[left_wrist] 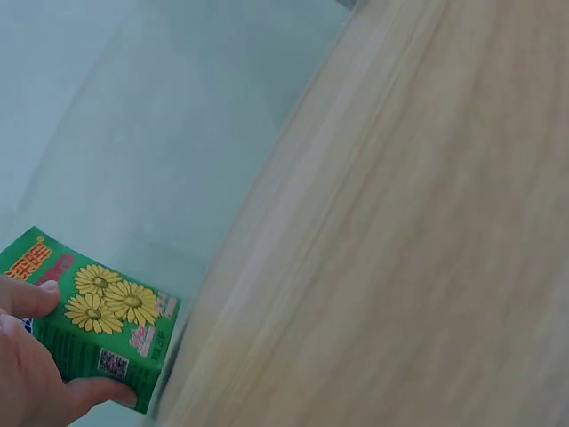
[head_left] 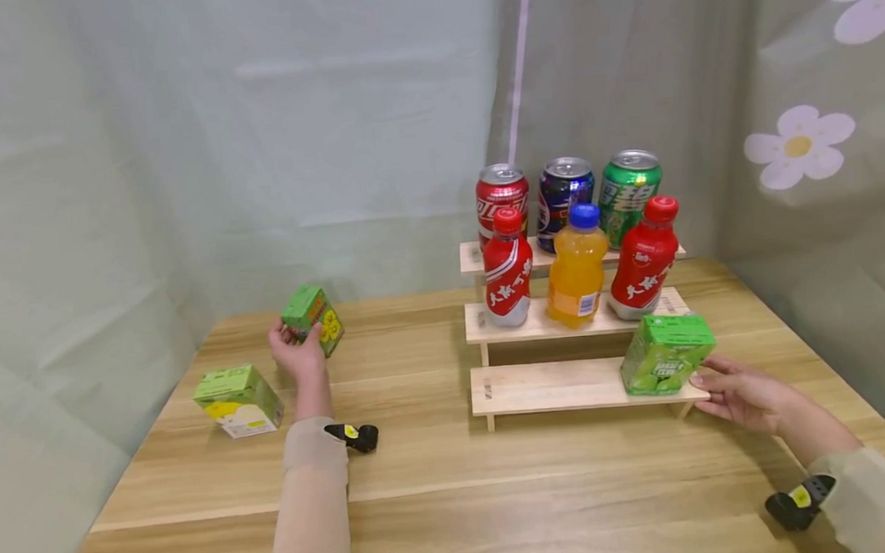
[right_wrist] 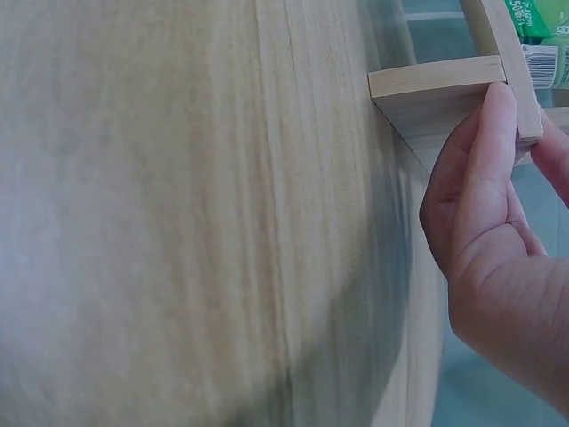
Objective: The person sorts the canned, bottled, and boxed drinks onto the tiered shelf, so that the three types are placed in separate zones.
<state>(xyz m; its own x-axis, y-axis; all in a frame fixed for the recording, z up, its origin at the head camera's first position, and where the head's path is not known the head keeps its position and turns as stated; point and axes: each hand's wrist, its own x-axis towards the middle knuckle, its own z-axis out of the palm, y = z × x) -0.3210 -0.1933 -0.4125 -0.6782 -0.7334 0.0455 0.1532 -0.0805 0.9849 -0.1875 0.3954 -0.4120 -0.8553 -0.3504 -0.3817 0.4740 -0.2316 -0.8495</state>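
My left hand (head_left: 298, 351) grips a green drink carton with yellow flowers (head_left: 330, 328) at the far left of the table. In the left wrist view, that carton (left_wrist: 116, 307) sits between thumb and fingers, tilted in the picture. My right hand (head_left: 749, 394) pinches the right end of the lowest tier of a wooden stepped rack (head_left: 553, 385). In the right wrist view, fingertips of the right hand (right_wrist: 489, 205) lie under the board's end (right_wrist: 502, 53). A light green drink carton (head_left: 668, 356) stands on that tier, right beside the right hand.
Two red bottles (head_left: 508, 273) flank an orange juice bottle (head_left: 579, 273) on the middle tier. Behind them, a red can (head_left: 502, 196), a blue can (head_left: 564, 191) and a green can (head_left: 631, 191) occupy the top tier. Another yellow-green carton (head_left: 239, 402) stands left of my left forearm.
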